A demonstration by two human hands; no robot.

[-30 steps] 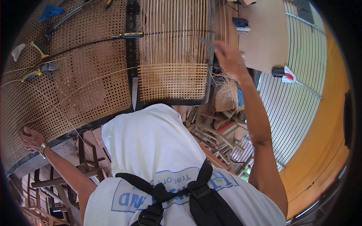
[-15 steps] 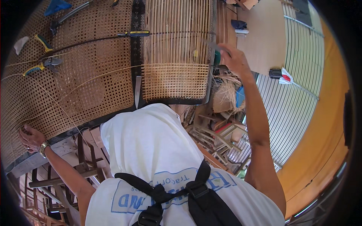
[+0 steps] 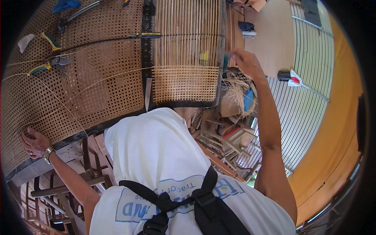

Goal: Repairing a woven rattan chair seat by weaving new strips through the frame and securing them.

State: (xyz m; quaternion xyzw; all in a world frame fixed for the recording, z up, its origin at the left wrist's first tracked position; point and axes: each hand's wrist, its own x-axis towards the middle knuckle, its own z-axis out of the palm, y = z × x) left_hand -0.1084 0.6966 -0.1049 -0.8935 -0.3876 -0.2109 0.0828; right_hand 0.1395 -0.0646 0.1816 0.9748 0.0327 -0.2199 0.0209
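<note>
At the far left from where I stand, the person's left hand [image 3: 36, 143] rests with bent fingers on the near edge of a wide cane mesh [image 3: 82, 94]; I cannot tell whether it grips anything. A metal-banded watch [image 3: 49, 154] sits on that wrist, and wooden frames [image 3: 68, 192] crowd in below the arm. Farther up the mesh lie a white scrap [image 3: 25, 43], a pair of shears with yellow and dark handles [image 3: 58, 61], their blades pointing right, and, near the top, something blue [image 3: 66, 5]. One long pale strand [image 3: 105, 79] arcs over the mesh, running from near the left hand up to the smaller panel.

A screwdriver with a yellow and black handle [image 3: 150, 35] lies across the dark strip dividing the two pieces. Lower on that strip, just beyond the white shirt [image 3: 149, 145], a flat, tapered piece of metal [image 3: 148, 95] lies slightly tilted. To its right is the smaller cane panel [image 3: 186, 84]: its near part is woven crosswise, while farther away mostly lengthwise strands show, with a small yellow object [image 3: 204, 56] among them.

The right hand [image 3: 248, 64], well apart from the left, is closed around a thin grey tool [image 3: 226, 53], blurred, by the panel's right edge. Under that arm are loose straw-coloured fibres [image 3: 235, 84] with a blue item [image 3: 248, 100] beside them. Farther right runs a ribbed sheet [image 3: 309, 78], then a curved orange surface [image 3: 337, 117].
</note>
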